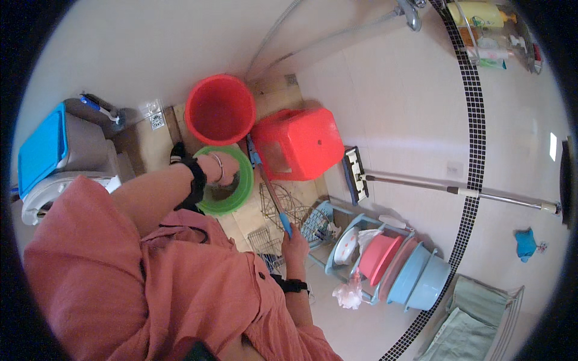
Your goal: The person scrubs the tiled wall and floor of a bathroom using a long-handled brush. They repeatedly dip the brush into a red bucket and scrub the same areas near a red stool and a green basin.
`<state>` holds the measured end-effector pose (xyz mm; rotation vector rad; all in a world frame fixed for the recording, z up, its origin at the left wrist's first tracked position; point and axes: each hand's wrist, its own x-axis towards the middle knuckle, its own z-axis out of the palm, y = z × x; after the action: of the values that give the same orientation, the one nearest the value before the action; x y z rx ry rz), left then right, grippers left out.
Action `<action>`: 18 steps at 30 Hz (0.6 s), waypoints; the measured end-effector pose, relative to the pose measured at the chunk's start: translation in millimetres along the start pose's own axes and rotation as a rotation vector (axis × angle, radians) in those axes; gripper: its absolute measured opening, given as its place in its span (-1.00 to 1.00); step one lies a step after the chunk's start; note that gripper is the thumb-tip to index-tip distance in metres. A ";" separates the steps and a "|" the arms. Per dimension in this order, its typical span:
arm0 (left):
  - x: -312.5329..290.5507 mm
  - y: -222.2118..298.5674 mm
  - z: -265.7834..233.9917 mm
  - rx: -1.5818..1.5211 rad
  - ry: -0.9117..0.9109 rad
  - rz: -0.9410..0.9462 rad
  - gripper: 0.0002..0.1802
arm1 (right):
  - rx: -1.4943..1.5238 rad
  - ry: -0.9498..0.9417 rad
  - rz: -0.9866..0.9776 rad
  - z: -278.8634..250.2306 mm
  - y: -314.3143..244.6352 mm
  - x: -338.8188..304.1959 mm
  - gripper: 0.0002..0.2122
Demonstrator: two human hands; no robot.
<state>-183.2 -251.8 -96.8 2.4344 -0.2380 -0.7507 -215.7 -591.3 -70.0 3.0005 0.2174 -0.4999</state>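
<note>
My left hand (227,170) reaches down into a round green basin (246,191) holding something dark and murky, perhaps water. Its fingers are hidden there, so I cannot see whether they grip anything. A bracelet circles that wrist, with a black band farther up the forearm. My right hand (295,245) is closed around the blue grip of a long thin handle (274,197). The handle slants up past the basin's right side, where a second blue section shows. What tool it belongs to is unclear, as its far end is partly hidden between the red containers.
Behind the green basin stand a red bucket (221,110) and a red boxy container (310,144). Wire racks (283,204) lie right of it. A squeegee-like mop (356,174) leans on the wall. Stacked basins (415,277) fill the right; a blue-lidded bin (45,150) stands left.
</note>
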 end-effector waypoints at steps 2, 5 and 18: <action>3.9 -5.9 -10.1 0.030 -0.023 -0.035 -0.73 | -0.003 -0.027 -0.009 7.5 1.3 -3.3 -0.70; 10.7 -20.4 -32.4 0.070 -0.011 -0.056 -0.73 | -0.005 -0.068 -0.005 17.8 0.8 -8.3 -0.70; 25.2 -8.3 24.2 -0.004 0.025 -0.072 -0.75 | 0.096 -0.311 0.080 14.3 4.4 23.0 -0.61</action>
<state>-176.0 -264.6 -129.6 2.4579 -0.1389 -0.7505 -198.0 -594.4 -90.8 2.9506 0.0503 -0.9794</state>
